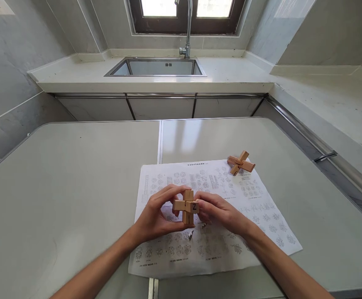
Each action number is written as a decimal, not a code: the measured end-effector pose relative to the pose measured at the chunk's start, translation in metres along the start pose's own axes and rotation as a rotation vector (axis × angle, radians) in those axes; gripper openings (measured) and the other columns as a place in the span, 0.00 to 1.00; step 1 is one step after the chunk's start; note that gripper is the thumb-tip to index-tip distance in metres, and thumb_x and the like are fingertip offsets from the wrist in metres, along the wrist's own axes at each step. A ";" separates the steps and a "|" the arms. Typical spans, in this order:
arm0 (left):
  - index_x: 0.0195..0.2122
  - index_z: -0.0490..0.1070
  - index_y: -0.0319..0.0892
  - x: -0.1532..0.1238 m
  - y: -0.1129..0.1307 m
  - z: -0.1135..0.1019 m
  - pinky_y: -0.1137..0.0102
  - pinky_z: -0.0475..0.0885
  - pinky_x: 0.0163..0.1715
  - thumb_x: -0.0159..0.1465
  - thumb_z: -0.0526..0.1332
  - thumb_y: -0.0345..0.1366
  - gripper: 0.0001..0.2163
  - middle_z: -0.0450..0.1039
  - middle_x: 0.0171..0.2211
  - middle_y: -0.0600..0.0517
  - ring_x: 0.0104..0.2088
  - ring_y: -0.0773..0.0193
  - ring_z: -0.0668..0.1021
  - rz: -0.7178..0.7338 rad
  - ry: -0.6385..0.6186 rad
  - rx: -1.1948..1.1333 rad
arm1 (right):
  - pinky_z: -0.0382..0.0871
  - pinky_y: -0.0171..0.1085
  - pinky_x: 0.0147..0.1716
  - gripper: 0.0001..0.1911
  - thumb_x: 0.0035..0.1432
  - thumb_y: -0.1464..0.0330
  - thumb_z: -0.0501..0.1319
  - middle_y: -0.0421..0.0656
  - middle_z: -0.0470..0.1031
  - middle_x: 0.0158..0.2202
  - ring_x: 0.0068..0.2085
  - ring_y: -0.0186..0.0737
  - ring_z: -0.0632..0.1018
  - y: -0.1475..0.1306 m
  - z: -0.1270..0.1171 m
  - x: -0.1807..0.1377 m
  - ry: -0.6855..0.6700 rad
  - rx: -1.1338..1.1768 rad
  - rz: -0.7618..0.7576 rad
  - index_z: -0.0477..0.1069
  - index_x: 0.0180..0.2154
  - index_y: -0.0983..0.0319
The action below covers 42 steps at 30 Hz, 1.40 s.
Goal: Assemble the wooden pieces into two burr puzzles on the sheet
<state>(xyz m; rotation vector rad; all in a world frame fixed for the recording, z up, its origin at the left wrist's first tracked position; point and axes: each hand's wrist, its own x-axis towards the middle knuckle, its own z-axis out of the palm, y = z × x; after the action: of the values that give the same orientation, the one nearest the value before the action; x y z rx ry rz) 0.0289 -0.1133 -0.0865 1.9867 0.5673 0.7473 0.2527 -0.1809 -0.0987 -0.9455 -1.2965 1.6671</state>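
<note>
Wooden cross puzzle (187,206) held between both hands above printed sheet (212,216); left hand (156,216) grasps left arm, right hand (221,211) pinches right side; vertical bar upright, hands equally near.

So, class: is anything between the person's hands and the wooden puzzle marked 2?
Nothing visible. The left hand and right hand both grip the wooden puzzle directly, above the printed sheet. A second puzzle lies apart, at the sheet's far right corner.
</note>
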 end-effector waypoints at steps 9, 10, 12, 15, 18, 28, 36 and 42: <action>0.71 0.59 0.50 0.000 -0.005 0.001 0.71 0.75 0.34 0.63 0.73 0.39 0.37 0.74 0.38 0.53 0.33 0.67 0.75 -0.255 0.005 -0.149 | 0.62 0.36 0.27 0.22 0.72 0.49 0.59 0.36 0.67 0.24 0.23 0.33 0.66 0.000 -0.001 0.006 0.168 0.176 0.055 0.69 0.35 0.60; 0.72 0.57 0.50 0.000 -0.006 0.002 0.71 0.75 0.34 0.65 0.72 0.39 0.37 0.75 0.42 0.51 0.33 0.67 0.76 -0.269 0.018 -0.168 | 0.61 0.35 0.25 0.22 0.71 0.49 0.59 0.36 0.66 0.23 0.23 0.33 0.65 0.001 -0.003 0.007 0.215 0.249 0.062 0.69 0.35 0.61; 0.71 0.58 0.51 0.002 -0.005 0.002 0.70 0.75 0.35 0.67 0.69 0.40 0.33 0.74 0.52 0.47 0.34 0.69 0.76 -0.279 0.040 -0.181 | 0.59 0.33 0.22 0.21 0.70 0.50 0.62 0.35 0.65 0.23 0.22 0.31 0.63 0.001 -0.007 0.009 0.308 0.406 0.082 0.69 0.34 0.61; 0.67 0.62 0.50 0.003 -0.004 0.002 0.70 0.75 0.37 0.70 0.66 0.42 0.25 0.71 0.55 0.46 0.34 0.70 0.75 -0.293 0.042 -0.154 | 0.58 0.30 0.20 0.16 0.67 0.55 0.67 0.34 0.62 0.25 0.22 0.29 0.61 0.000 -0.014 0.011 0.442 0.636 0.091 0.71 0.35 0.61; 0.63 0.65 0.49 0.003 -0.003 0.002 0.69 0.75 0.37 0.71 0.64 0.42 0.21 0.72 0.53 0.47 0.34 0.69 0.75 -0.294 0.026 -0.131 | 0.59 0.26 0.18 0.12 0.65 0.63 0.69 0.33 0.61 0.25 0.21 0.27 0.61 -0.003 -0.021 0.013 0.533 0.841 0.051 0.69 0.34 0.61; 0.58 0.68 0.47 0.004 0.000 0.001 0.70 0.73 0.35 0.72 0.63 0.41 0.15 0.73 0.52 0.47 0.33 0.69 0.75 -0.299 0.011 -0.099 | 0.64 0.21 0.16 0.08 0.70 0.69 0.64 0.33 0.60 0.26 0.20 0.23 0.64 -0.001 -0.036 0.012 0.604 1.075 0.013 0.67 0.36 0.61; 0.55 0.70 0.46 0.004 -0.001 0.000 0.70 0.74 0.35 0.72 0.63 0.41 0.13 0.76 0.49 0.47 0.32 0.68 0.75 -0.290 0.000 -0.062 | 0.66 0.20 0.18 0.10 0.70 0.66 0.65 0.32 0.54 0.25 0.21 0.27 0.62 0.004 -0.041 0.011 0.537 0.896 -0.048 0.67 0.36 0.58; 0.54 0.71 0.45 0.004 0.001 0.000 0.71 0.73 0.32 0.72 0.63 0.41 0.13 0.77 0.47 0.48 0.32 0.68 0.75 -0.284 -0.037 -0.041 | 0.66 0.23 0.17 0.08 0.66 0.65 0.67 0.32 0.55 0.26 0.21 0.28 0.61 0.001 -0.040 0.010 0.558 0.938 -0.003 0.71 0.38 0.61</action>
<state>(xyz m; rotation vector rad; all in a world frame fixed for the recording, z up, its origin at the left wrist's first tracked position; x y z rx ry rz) 0.0321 -0.1109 -0.0846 1.8282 0.7864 0.5417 0.2848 -0.1565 -0.1086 -0.7149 -0.0869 1.5755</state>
